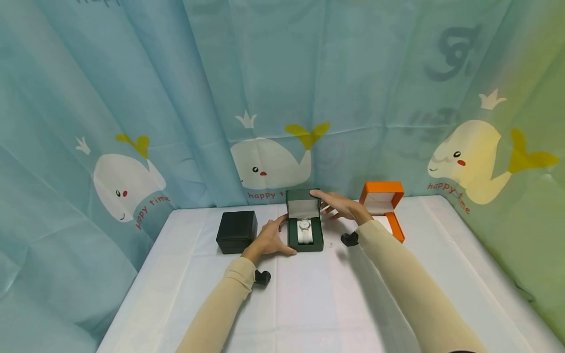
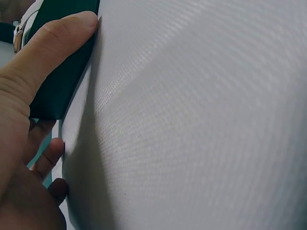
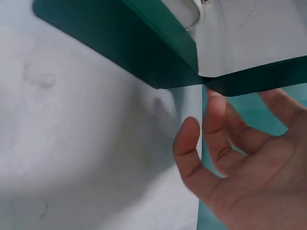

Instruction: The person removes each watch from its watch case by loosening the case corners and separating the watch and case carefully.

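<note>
Head view: my left hand point(image 1: 268, 238) is at the base of the green box point(image 1: 306, 248), my right hand point(image 1: 342, 205) at its raised lid point(image 1: 302, 194).
The box stands on the table point(image 1: 304, 294) between my hands, right of the left and left of the right, with the white watch point(image 1: 305, 225) in it, strap running front to back. My left hand, nearer the base, grips its left side, thumb point(image 2: 62, 40) on the front wall. My right hand is loose, clasping nothing: one digit touches the lid's top, and bent fingers point(image 3: 216, 117) reach behind it. The black box point(image 1: 237, 233) sits just left of my left hand; the orange box point(image 1: 399, 228) is partly behind my right forearm.
</note>
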### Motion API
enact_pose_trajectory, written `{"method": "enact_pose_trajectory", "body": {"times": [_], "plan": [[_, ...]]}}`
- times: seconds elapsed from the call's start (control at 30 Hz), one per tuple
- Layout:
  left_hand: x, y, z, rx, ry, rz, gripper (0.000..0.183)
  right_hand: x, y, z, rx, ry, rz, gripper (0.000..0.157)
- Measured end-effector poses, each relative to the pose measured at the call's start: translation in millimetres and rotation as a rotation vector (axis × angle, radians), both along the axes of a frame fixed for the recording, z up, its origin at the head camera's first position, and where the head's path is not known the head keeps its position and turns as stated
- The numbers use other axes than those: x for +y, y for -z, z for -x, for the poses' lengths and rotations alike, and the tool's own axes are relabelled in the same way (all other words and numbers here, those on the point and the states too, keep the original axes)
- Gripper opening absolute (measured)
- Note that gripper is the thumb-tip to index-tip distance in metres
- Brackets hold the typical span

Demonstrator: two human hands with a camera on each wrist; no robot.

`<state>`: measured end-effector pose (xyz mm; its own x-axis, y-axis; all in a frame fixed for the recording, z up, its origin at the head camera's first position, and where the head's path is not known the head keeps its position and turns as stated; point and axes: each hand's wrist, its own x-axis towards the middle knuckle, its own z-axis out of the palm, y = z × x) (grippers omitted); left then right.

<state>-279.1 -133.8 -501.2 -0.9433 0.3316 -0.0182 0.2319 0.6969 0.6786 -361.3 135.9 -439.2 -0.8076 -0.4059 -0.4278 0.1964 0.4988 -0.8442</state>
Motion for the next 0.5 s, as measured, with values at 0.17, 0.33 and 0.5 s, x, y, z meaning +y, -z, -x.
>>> {"method": "enact_pose_trajectory", "body": {"times": [0.17, 0.33, 0.5], "plan": [[1.3, 1.5, 0.2, -0.006, -0.008, -0.013, 0.119, -1.2, -0.9, 5.7, -0.044, 0.031, -0.005, 0.107], [0.7, 0.6, 0.8, -0.008, -0.012, -0.040, 0.118, -1.4, -3.1, 6.6, -0.058, 0.035, 0.012, 0.107], [-0.8, 2.2, 1.0, -0.013, 0.007, -0.070, 0.114, -2.0, -2.7, 4.4, -0.071, 0.034, 0.030, 0.105]]}}
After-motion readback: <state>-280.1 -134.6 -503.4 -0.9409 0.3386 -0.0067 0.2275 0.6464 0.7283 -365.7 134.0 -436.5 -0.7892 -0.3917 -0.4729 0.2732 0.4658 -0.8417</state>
